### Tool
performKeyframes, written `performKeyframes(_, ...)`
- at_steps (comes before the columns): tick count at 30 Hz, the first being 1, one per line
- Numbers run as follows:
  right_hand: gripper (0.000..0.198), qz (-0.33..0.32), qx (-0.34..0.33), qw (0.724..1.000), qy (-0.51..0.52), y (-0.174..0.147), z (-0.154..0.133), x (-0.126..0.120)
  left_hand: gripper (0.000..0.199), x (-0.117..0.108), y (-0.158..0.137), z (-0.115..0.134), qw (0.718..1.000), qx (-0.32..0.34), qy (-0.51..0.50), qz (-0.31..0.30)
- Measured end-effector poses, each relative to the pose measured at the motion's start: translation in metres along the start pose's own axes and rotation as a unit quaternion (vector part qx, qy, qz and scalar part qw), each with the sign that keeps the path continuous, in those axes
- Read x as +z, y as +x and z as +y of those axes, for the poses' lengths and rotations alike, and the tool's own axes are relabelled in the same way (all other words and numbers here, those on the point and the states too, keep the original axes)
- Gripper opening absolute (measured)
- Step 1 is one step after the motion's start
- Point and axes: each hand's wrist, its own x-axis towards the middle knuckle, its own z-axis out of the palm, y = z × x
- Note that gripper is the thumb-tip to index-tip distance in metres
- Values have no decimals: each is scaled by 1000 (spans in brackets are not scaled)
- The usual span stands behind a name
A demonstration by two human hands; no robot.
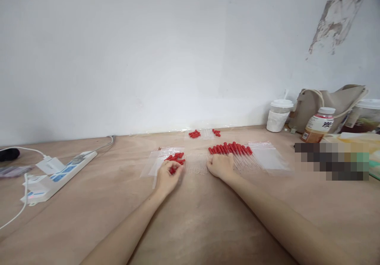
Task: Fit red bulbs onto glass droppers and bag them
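My left hand [168, 176] is closed, its fingers curled around a red rubber dropper bulb [172, 170]. Just beyond it, several loose red bulbs [177, 156] lie on a clear plastic bag [151, 163]. Between my hands, thin clear glass tubes [196, 164] rest side by side on the table. My right hand [221, 166] is closed at the right end of these tubes; whatever its fingers hold is hidden. Beside and behind it, a row of droppers with red bulbs on their ends [234, 147] lies fanned out, partly covering another clear bag [268, 158].
Near the wall lies a bag with red bulbs [194, 134] and tubes. A power strip [63, 174] with plugs and white cables is at left. At right stand a white-lidded cup [277, 116], a bottle [319, 124], a beige handbag [305, 104] and another cup [366, 114].
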Motion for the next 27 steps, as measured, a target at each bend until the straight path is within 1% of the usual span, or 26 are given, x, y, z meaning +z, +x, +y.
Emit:
performKeyframes(2,29,-2,-7,1000,-4,0,-2,-1,12,-8,8,-7,999,-11,38,29)
performKeyframes(4,27,0,-13,1000,-5,1,-4,0,11,-15,15,-11,996,12,86,32)
performKeyframes(7,25,0,-20,1000,-4,2,-6,1,15,-19,22,-8,982,71,175,10)
performKeyframes(10,25,3,-17,1000,-1,3,-5,1,14,-13,30,-3,969,93,228,-21)
performKeyframes(15,31,29,8,1000,4,-1,8,-8,17,1,44,-4,968,73,237,-42)
performKeyframes(19,30,68,-13,997,27,-15,25,-14,16,4,48,-4,971,61,228,-38)
performKeyframes(21,29,85,-37,994,54,-22,33,-14,15,3,45,1,976,64,206,-14)
performKeyframes(22,28,92,-53,991,78,-26,36,-13,13,2,41,5,981,71,178,1)
performKeyframes(24,25,109,-89,980,141,-31,41,-8,11,2,28,15,993,89,79,6)
performKeyframes(25,23,122,-109,971,175,-33,42,-6,11,4,20,20,996,92,13,-15)
performKeyframes(26,22,138,-129,960,207,-35,42,-2,11,6,11,24,993,81,-56,-57)
performKeyframes(27,21,152,-150,949,234,-37,41,1,13,9,2,29,988,50,-122,-87)
